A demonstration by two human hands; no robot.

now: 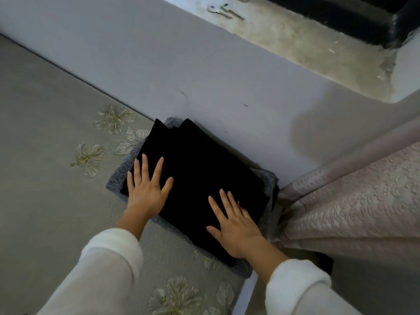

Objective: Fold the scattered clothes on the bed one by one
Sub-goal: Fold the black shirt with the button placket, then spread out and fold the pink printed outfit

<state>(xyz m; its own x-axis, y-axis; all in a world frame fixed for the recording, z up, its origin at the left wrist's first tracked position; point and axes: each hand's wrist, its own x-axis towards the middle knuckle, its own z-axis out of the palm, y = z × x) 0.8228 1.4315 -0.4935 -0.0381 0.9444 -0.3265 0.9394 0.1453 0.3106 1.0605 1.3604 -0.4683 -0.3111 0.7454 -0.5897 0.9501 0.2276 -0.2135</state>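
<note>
While both hands lie flat on it, I record the folded black garment (200, 169) as sitting on top of a grey knitted piece (116, 181), the two forming a small stack at the far edge of the bed (45, 133), against the wall (204, 76). Left hand (147, 189): fingers straight and spread, palm down on the near-left part of the black cloth, gripping nothing. Right hand (234, 226): likewise flat and spread on the near-right part, gripping nothing.

Judgement: the fold of this piece looks complete, and the step in hand is pressing it smooth onto the stack. Two pointed corners at its far edge stand slightly out of line, so a little squaring may be wanted. The next move, as I read it, calls for lifting both hands off without dragging the top layer, then finding another loose garment; none is in view here.

Surface: the bed is covered in smooth grey cloth with pale embroidered flowers (114, 119). Room: plain pale wall, a stained window sill (306, 37) bearing a small metal object (225, 11) I cannot identify, and a pink textured curtain (352, 201) hanging just beside the stack on the right
</note>
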